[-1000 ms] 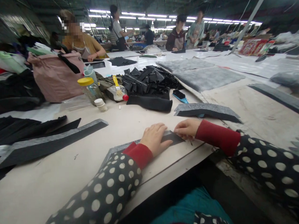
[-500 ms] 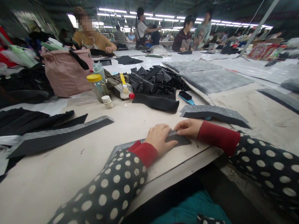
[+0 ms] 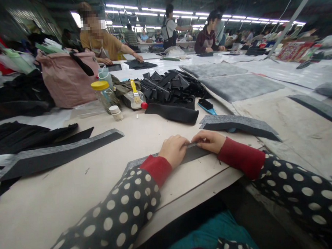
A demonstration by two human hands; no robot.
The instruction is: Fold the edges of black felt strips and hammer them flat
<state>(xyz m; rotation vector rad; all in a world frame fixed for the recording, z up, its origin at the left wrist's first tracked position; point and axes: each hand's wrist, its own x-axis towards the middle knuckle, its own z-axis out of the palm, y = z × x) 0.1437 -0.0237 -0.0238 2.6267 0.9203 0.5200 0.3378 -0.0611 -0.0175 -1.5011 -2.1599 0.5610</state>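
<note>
A long, narrow grey felt strip (image 3: 145, 159) with a darker black layer along it lies almost flat on the desk (image 3: 75, 194), close to the near edge and slanting slightly. Its far end narrows and lifts a little between the left grip (image 3: 172, 150) and the right grip (image 3: 207, 141), which close on it side by side, fingers bent over its upper edge.

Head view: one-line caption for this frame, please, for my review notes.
The left hand and right hand hold a dark felt strip against a cream worktable.
</note>
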